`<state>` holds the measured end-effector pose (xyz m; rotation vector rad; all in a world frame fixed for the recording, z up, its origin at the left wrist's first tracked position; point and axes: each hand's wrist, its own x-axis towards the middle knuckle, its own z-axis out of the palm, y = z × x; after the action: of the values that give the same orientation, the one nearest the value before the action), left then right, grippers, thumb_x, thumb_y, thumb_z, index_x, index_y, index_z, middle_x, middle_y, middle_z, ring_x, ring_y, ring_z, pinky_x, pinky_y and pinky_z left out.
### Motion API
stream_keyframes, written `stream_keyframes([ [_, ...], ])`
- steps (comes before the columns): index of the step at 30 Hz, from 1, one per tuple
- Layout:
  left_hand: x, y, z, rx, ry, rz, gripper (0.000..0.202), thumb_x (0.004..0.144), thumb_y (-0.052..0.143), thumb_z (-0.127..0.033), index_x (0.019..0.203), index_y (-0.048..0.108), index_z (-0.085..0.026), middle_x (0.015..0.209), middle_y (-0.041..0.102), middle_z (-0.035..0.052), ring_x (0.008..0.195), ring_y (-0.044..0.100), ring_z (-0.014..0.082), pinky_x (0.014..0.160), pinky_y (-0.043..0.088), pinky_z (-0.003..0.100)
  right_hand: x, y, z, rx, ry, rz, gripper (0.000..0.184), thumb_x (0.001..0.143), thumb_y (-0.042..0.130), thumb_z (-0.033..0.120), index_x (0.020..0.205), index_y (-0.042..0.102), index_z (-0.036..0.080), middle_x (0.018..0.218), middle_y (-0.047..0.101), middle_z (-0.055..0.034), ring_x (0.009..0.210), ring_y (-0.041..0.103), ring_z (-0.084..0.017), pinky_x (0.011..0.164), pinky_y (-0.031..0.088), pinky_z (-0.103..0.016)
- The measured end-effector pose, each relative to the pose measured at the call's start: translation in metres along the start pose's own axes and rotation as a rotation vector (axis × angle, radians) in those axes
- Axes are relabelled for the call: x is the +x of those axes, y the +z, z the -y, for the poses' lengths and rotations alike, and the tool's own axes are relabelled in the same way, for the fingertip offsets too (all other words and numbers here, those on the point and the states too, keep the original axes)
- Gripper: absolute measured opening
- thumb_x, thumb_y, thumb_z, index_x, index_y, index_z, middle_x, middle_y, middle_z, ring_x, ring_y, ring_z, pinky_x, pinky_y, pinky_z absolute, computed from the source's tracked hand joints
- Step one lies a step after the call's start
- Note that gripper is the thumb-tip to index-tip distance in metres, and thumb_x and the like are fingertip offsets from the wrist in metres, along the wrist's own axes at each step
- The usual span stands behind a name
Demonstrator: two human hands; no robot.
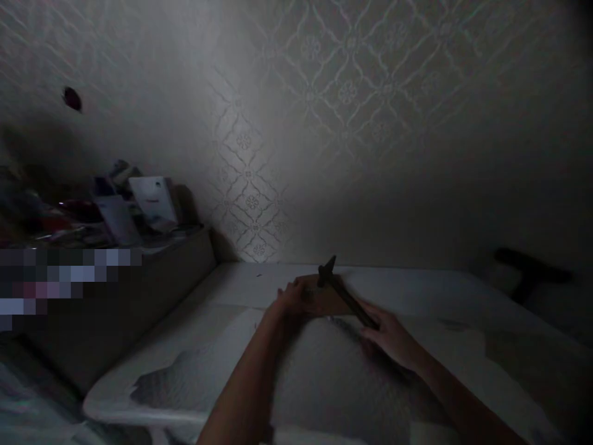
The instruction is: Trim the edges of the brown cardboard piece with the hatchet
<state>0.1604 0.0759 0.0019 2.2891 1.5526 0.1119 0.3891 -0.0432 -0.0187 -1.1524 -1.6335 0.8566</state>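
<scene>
The scene is very dim. My right hand [388, 334] is closed round the handle of a dark hammer [345, 292], whose head points up and away toward the wall. My left hand [296, 295] rests on a flat brownish piece, perhaps wood [327, 303], lying on the white table [194, 346]; its fingers curl over the piece's near-left edge. The hammer's head hangs just above the far edge of that piece.
A patterned wall [324, 123] rises right behind the table. A lower shelf [152, 272] at the left carries boxes and clutter [139, 204]. A dark T-shaped object [528, 269] lies at the far right.
</scene>
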Motion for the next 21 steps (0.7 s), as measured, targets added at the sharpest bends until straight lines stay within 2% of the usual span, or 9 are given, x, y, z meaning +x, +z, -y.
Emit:
stream_keyframes([
  [4, -0.0017, -0.0045, -0.0048, -0.019, 0.077, 0.001, 0.083, 0.066, 0.073, -0.057, 0.14, 0.039, -0.039, 0.154, 0.027, 0.0043, 0.14, 0.018, 0.0409, 0.106, 0.021, 0.067, 0.0006, -0.0004, -0.0013, -0.006, -0.035, -0.052, 0.064, 0.067, 0.055, 0.011, 0.13, 0.058, 0.022, 0.13, 0.061, 0.0002, 0.126, 0.05, -0.025, 0.109, 0.035, -0.043],
  [8, -0.0034, -0.0083, -0.0096, -0.022, 0.069, 0.027, 0.069, 0.069, 0.073, -0.053, 0.132, 0.048, -0.041, 0.152, 0.029, 0.0026, 0.14, 0.016, 0.0437, 0.103, 0.021, 0.071, 0.0024, -0.0011, -0.0042, -0.009, -0.026, -0.025, 0.065, 0.067, 0.056, 0.01, 0.131, 0.057, 0.022, 0.133, 0.058, -0.001, 0.128, 0.048, -0.025, 0.111, 0.032, -0.044],
  [11, -0.0015, -0.0084, -0.0106, 0.0, 0.05, 0.055, 0.071, 0.069, 0.073, -0.051, 0.133, 0.047, -0.04, 0.154, 0.024, 0.0037, 0.14, 0.011, 0.0453, 0.1, 0.019, 0.075, 0.0023, -0.0009, -0.005, -0.005, -0.026, -0.023, 0.066, 0.066, 0.054, 0.009, 0.131, 0.057, 0.023, 0.134, 0.057, -0.0008, 0.128, 0.048, -0.025, 0.112, 0.03, -0.045],
  [14, 0.002, -0.0074, -0.0098, 0.024, 0.038, 0.08, 0.076, 0.068, 0.073, -0.052, 0.137, 0.043, -0.038, 0.155, 0.021, 0.0055, 0.14, 0.01, 0.0458, 0.099, 0.016, 0.077, 0.0017, -0.0009, -0.0046, 0.012, -0.026, -0.009, 0.063, 0.067, 0.057, 0.012, 0.129, 0.058, 0.023, 0.132, 0.059, -0.0004, 0.127, 0.049, -0.026, 0.11, 0.034, -0.045],
  [17, 0.0037, -0.0071, -0.0092, 0.026, 0.041, 0.092, 0.078, 0.068, 0.072, -0.053, 0.138, 0.041, -0.039, 0.156, 0.018, 0.0052, 0.14, 0.01, 0.0458, 0.099, 0.015, 0.076, 0.0015, -0.0019, -0.0037, 0.009, -0.017, 0.002, 0.064, 0.067, 0.058, 0.012, 0.129, 0.058, 0.024, 0.131, 0.06, -0.0004, 0.124, 0.052, -0.027, 0.106, 0.039, -0.044],
  [21, 0.0035, -0.0076, -0.0094, 0.014, 0.042, 0.095, 0.079, 0.068, 0.073, -0.052, 0.138, 0.041, -0.037, 0.155, 0.021, 0.006, 0.14, 0.01, 0.0463, 0.1, 0.016, 0.075, 0.0012, -0.0029, -0.0018, -0.012, -0.003, 0.028, 0.066, 0.067, 0.054, 0.01, 0.132, 0.056, 0.022, 0.133, 0.059, 0.0001, 0.125, 0.051, -0.025, 0.108, 0.036, -0.044],
])
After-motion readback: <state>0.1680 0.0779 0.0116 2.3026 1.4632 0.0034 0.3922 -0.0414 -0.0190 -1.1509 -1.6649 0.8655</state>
